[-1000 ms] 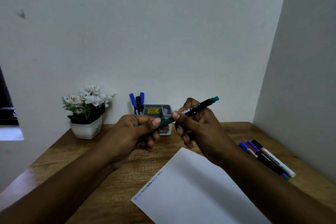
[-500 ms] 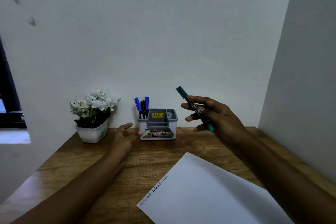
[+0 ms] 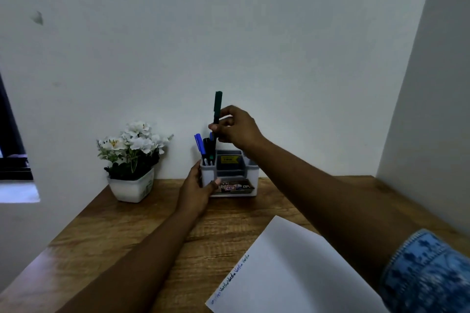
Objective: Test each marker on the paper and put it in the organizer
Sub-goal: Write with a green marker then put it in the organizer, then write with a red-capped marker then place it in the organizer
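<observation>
Leftmost in the organizer (image 3: 230,173) stand blue and black markers (image 3: 200,146).

Head camera looks forward, slightly down, across desk (image 3: 106,231) toward wall (image 3: 254,33)

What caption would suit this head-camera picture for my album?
The right hand holds a green marker upright at the left compartment of the organizer, whose side the left hand grips.

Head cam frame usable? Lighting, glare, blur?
Head view: dim with a bluish cast, no glare, soft shadows; green marker outline is crisp against the wall; organizer label and the writing along the paper edge are too soft to read.
</observation>
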Available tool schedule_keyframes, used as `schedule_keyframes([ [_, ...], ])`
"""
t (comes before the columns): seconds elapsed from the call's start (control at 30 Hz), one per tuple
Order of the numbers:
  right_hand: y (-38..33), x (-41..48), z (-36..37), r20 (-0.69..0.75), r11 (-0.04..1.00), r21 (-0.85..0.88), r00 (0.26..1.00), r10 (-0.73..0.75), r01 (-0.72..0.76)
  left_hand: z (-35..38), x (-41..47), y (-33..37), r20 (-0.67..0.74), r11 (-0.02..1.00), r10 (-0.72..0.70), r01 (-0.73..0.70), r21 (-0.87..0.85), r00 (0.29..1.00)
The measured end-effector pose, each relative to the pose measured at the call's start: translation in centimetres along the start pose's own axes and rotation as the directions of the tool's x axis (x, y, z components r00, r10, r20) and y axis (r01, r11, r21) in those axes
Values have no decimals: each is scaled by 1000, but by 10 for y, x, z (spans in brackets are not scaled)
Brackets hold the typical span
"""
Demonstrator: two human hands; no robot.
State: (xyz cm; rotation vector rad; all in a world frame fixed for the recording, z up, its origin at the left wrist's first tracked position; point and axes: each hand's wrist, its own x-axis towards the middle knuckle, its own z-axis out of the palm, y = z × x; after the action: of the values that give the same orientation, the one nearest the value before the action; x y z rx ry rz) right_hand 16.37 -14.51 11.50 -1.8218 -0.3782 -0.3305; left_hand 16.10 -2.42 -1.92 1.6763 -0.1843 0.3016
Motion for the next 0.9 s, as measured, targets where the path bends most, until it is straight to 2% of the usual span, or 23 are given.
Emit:
schedule_keyframes([
  [0.17,19,13,18,42,954,-299,998,46,-32,1,3,-3,-1,999,29,-29,13,1000],
  [0.33,33,10,29,153,833,-553,979,136,-29,-2,4,-6,-2,999,36,-36,36,999],
  [0.43,32,10,31,187,802,-594,959,214,-64,-2,3,-6,-2,999,18,-18,41,1000],
  [0.53,22,8,27,148,772,-628,960,239,-96,-3,1,-2,-7,998,-3,4,58,1000],
  [0.63,10,-3,16,107,781,-619,977,185,-80,-5,-7,5,3,996,-47,47,74,999],
  [0.8,-11,-49,-17,113,775,-632,992,53,30,-7,-41,26,13,984,-153,151,96,988],
  [0.9,-15,-90,-48,108,762,-644,994,7,65,-10,-71,39,68,981,-177,170,93,982],
])
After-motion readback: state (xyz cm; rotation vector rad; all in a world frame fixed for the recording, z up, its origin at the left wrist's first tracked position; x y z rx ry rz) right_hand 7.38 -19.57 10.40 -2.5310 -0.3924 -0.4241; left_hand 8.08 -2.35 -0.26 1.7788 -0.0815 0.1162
